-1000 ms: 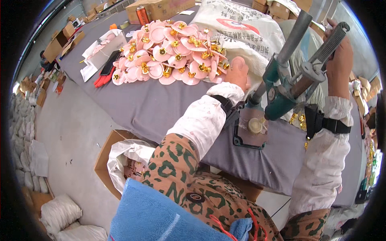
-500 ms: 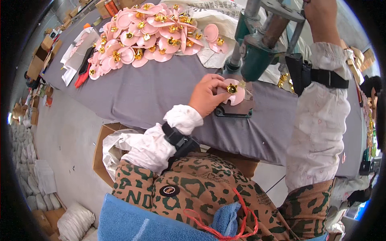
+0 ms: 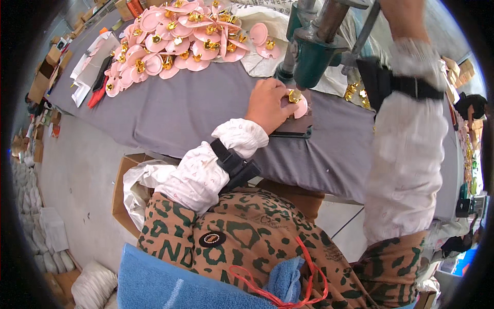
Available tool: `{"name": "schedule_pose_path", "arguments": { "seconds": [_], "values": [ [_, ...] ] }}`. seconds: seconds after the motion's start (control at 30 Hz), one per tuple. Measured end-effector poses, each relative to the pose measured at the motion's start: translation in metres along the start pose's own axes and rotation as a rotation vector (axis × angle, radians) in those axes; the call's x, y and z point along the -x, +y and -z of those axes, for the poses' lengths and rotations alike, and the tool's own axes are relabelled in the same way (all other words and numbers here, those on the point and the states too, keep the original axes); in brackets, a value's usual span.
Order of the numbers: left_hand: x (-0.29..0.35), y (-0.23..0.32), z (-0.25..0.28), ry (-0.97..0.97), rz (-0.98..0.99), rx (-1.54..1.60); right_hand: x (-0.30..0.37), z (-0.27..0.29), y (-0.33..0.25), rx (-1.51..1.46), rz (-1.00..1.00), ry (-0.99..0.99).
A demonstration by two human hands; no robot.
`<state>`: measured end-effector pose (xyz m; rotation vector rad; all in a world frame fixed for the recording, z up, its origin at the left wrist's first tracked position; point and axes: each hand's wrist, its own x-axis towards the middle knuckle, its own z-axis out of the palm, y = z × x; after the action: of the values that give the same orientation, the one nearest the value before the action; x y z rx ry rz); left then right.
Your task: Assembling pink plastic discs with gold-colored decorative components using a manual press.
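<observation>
My left hand [image 3: 267, 105] pinches a pink plastic disc [image 3: 301, 107] with a gold, flower-shaped metal piece [image 3: 295, 96] on it. The disc lies on the base plate [image 3: 304, 123] of a green hand press [image 3: 315, 64]. The narrow tip of the press's punch meets the gold piece, close to my thumb and fingertips. My right hand [image 3: 404, 18] is at the upper edge beside the top end of the metal lever [image 3: 363, 38]; its fingers are out of the picture.
A heap of pink discs with gold pieces [image 3: 180, 38] lies at the back left on a grey cloth-covered table [image 3: 195, 113]. Left of it are a red-and-black tool [image 3: 101, 85] and white paper [image 3: 90, 67]. Loose gold pieces [image 3: 352, 91] lie right of the press. A cardboard box [image 3: 123, 193] stands below the table edge.
The punch tip has come down onto the gold piece, and the press lever has swung. My left fingers have closed in nearer the gold piece. The whole view has shifted a little.
</observation>
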<state>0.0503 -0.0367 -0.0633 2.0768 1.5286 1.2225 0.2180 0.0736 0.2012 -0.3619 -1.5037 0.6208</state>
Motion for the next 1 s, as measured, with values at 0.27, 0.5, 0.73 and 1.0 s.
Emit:
{"name": "schedule_pose_path", "arguments": {
  "seconds": [0.27,0.5,0.73,1.0],
  "values": [
    [0.001,-0.002,0.010,-0.038,-0.048,0.197,0.273,0.047,-0.094,0.439,-0.010,-0.329],
    [-0.004,-0.008,0.016,-0.085,0.086,0.261,0.203,0.069,-0.102,1.349,-0.124,-0.134],
    [-0.003,-0.031,0.042,-0.163,0.062,0.282,-0.024,0.010,0.019,0.069,-0.152,0.080],
    [-0.075,-0.092,0.091,-0.100,-0.159,-0.127,-0.029,0.022,0.040,-0.079,-0.114,-0.065]
  ]
}}
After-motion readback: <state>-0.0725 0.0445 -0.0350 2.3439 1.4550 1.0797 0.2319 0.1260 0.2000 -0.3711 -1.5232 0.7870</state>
